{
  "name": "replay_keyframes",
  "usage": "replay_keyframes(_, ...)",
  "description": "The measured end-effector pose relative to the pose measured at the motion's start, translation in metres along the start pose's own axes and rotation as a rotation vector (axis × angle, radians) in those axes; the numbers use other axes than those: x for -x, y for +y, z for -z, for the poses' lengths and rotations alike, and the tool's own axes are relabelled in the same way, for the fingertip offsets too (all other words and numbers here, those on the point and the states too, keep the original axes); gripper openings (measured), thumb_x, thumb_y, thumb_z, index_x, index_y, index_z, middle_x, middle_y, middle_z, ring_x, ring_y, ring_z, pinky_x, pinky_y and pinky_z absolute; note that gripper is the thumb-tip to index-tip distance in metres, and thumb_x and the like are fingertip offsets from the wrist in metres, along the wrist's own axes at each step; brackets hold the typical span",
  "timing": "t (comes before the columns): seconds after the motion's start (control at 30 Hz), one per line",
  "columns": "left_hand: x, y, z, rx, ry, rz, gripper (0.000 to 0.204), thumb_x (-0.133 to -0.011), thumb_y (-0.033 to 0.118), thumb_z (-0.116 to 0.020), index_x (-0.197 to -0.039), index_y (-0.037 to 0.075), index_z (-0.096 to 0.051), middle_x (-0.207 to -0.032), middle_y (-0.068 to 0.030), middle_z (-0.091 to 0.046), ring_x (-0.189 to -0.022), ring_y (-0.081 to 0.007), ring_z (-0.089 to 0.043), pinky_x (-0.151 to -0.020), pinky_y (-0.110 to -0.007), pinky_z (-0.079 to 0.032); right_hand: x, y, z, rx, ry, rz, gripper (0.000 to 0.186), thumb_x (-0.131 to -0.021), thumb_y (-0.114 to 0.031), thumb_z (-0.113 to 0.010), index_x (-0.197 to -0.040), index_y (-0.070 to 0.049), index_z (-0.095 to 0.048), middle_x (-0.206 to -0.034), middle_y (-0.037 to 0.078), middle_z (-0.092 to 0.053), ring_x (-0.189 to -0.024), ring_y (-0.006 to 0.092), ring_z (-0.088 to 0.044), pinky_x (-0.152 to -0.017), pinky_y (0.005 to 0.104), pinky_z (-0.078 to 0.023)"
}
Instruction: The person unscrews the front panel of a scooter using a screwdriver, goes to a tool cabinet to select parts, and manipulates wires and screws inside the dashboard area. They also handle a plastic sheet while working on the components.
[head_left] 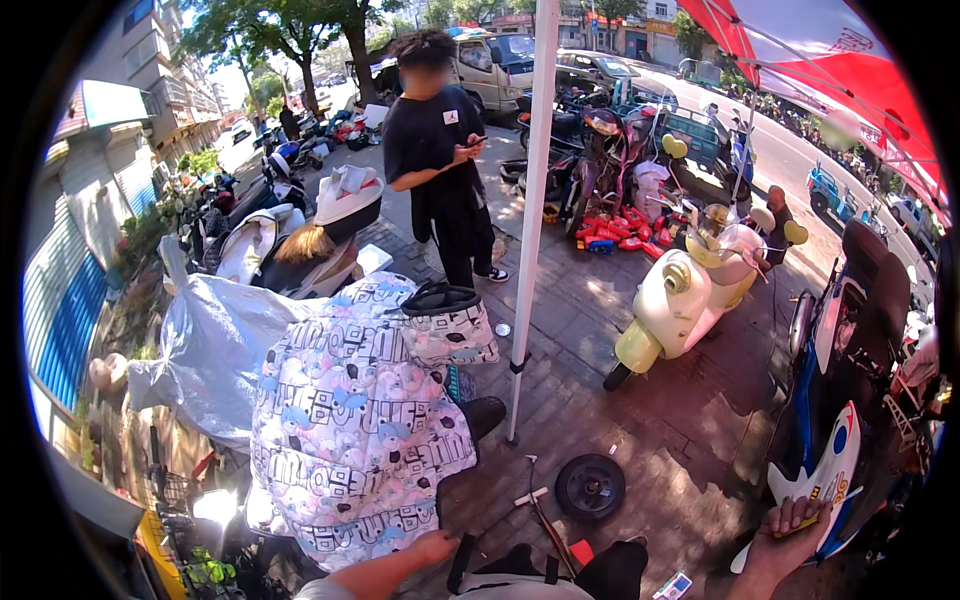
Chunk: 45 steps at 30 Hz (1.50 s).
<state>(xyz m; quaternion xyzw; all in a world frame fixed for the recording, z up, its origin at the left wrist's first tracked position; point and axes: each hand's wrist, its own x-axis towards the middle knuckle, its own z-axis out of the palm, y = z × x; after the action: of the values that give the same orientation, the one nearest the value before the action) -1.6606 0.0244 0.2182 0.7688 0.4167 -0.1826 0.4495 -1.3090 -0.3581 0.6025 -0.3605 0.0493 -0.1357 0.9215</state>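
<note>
Dappled sunlight falls on grey paving (575, 305) at centre; blue and whitish shutters (75, 320) line the left edge; leafy trees (290, 22) stand at upper left; a red canopy (830, 82) spans upper right; a white pole (530, 200) rises mid-frame; a pale road (790, 145) runs right.

The left grip (437, 547) is curled, the right grip (796, 524) turned fingers-up and folded.

Yellow-handled tool (812, 521) in right grip (788, 535), left grip (434, 547) beside patterned cover (360, 425)
</note>
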Motion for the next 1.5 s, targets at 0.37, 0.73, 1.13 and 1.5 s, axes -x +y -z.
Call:
replay_keyframes(0.37,-0.057,-0.005,-0.116,-0.116,0.089,0.284,0.035,-0.096,0.029,-0.062,-0.122,0.009,-0.073,-0.113,-0.0232,-0.072,-0.106,-0.0369,-0.069,-0.094,-0.047,-0.056,-0.208,0.087,0.016,1.271,-0.992,0.064,0.026,-0.094,-0.020,-0.065,-0.103,0.004,-0.065,-0.075,0.005,-0.055,-0.073,0.0152,-0.048,-0.063,0.0359,-0.041)
replay_keyframes(0.73,-0.180,0.267,-0.193,0.165,0.356,0.248,0.044,-0.100,0.044,-0.061,-0.126,0.009,-0.069,-0.129,-0.0222,-0.068,-0.122,-0.0404,-0.062,-0.107,-0.049,-0.048,-0.424,0.216,0.020,1.217,-1.178,-0.234,0.019,-0.095,-0.018,-0.066,-0.091,0.000,-0.063,-0.070,0.002,-0.049,-0.067,0.0120,-0.043,-0.057,0.0345,-0.038)
replay_keyframes(1.13,-0.358,0.523,0.027,0.069,0.551,-0.141,0.035,-0.097,0.036,-0.064,-0.103,0.002,-0.070,-0.108,-0.0235,-0.071,-0.102,-0.0433,-0.067,-0.088,-0.051,-0.054,-0.498,0.423,-0.101,1.110,-1.180,-0.511,0.017,-0.095,-0.015,-0.064,-0.084,-0.003,-0.060,-0.067,-0.001,-0.047,-0.064,0.0082,-0.042,-0.055,0.0323,-0.037)
replay_keyframes(1.5,-0.452,0.604,0.218,0.358,0.712,-0.039,0.036,-0.100,0.038,-0.062,-0.111,0.005,-0.070,-0.108,-0.0206,-0.072,-0.105,-0.0393,-0.068,-0.092,-0.048,-0.053,-0.513,0.697,-0.238,1.290,-1.227,-0.238,0.034,-0.100,-0.031,-0.066,-0.098,0.003,-0.065,-0.078,0.012,-0.063,-0.076,0.0201,-0.059,-0.072,0.0395,-0.050)
